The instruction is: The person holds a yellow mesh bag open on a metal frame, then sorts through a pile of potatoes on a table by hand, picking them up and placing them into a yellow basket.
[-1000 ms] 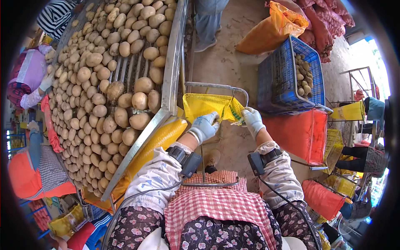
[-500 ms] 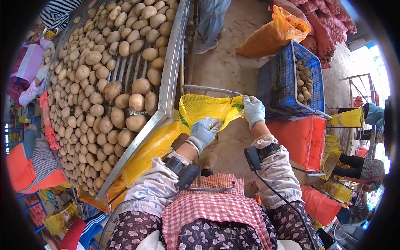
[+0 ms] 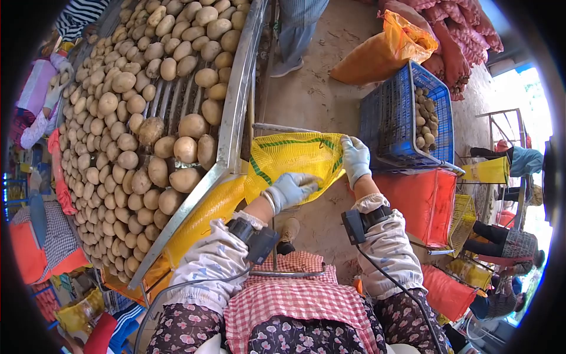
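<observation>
A yellow mesh bag with green stripes hangs mouth-up from a metal frame just beyond my hands. My right hand, in a pale blue glove, is closed on the bag's right-hand rim at the frame's corner. At the near side of the mouth is my left hand, gloved alike, its fingers drawn together at the mesh and pointing right. Potatoes in large numbers lie on a slatted metal sorting table left of the bag.
A blue crate holding small potatoes stands at right, above a red bag. Behind it are an orange sack and stacked pink sacks. Another person's legs are ahead; other people work at both sides.
The bag's mouth has spread wider, showing more of its far wall. My left hand has shifted slightly right and down, while the right stays at the rim. The view has shifted slightly.
</observation>
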{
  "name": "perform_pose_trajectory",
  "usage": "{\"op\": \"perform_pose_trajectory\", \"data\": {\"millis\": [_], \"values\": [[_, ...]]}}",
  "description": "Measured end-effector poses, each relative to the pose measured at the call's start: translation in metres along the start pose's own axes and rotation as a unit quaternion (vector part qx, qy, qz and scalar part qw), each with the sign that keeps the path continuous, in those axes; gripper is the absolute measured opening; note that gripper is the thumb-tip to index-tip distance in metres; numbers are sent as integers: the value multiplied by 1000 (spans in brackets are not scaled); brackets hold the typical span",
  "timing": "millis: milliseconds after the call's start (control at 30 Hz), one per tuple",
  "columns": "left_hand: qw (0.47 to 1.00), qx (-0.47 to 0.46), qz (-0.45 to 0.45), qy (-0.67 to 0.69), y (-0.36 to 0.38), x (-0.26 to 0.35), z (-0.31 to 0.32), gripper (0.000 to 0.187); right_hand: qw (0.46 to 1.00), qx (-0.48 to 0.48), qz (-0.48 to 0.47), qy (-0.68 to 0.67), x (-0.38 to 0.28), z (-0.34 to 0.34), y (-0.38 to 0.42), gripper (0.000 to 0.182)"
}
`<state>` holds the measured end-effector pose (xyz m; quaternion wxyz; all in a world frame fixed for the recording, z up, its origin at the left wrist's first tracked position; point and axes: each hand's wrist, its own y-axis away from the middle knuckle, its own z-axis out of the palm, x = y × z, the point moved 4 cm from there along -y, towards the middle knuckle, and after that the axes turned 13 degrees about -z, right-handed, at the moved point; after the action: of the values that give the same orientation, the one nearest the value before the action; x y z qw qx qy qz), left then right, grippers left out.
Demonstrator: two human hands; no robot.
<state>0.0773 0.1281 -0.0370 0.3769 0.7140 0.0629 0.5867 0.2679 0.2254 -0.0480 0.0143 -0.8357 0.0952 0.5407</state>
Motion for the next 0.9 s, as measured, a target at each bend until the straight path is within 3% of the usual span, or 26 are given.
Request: {"op": "perform_pose_trajectory", "data": {"millis": [33, 100, 133, 267, 333, 467, 533, 600, 633, 700, 733, 833, 867, 900], "values": [[1000, -1, 0, -1, 1, -3, 1, 32, 1000, 0, 4, 10, -1, -2, 6, 32], [966, 10, -13, -259, 11, -3, 4, 35, 999, -8, 15, 28, -3, -3, 17, 32], [951, 19, -4, -308, 16, 0, 5, 36, 999, -16, 22, 45, -3, -3, 20, 32], [927, 84, 54, -360, 20, -3, 5, 33, 999, 25, -40, -17, -10, 3, 17, 28], [886, 170, 167, -397, 24, 10, 5, 29, 995, 41, -85, -31, -16, 5, 16, 27], [882, 190, 191, -387, 20, 8, 7, 28, 984, 59, -155, -68, -26, 9, 14, 27], [909, 148, 170, -352, 17, 1, 7, 28, 979, 61, -162, -104, -24, 10, 15, 26], [921, 98, 123, -356, 21, -2, 7, 29, 994, -7, -105, -20, -22, 8, 22, 24], [928, 49, 81, -361, 20, -4, 7, 30, 994, -6, -105, -20, -21, 5, 27, 24], [948, 33, 37, -316, 19, -11, 0, 35, 988, 0, -136, 66, -22, -2, 40, 23], [963, 15, -8, -269, 20, -17, -2, 40, 988, 9, -146, 48, -23, -4, 45, 21], [958, 62, 21, -280, 23, -6, -14, 51, 988, 51, -137, -44, 3, -4, 49, 18], [987, 52, 14, -149, 20, -5, -17, 58, 993, 14, -95, -67, 11, 1, 48, 16], [987, 51, 14, -150, 17, -4, -19, 58, 996, -33, -70, -42, 15, 5, 49, 18]]}}
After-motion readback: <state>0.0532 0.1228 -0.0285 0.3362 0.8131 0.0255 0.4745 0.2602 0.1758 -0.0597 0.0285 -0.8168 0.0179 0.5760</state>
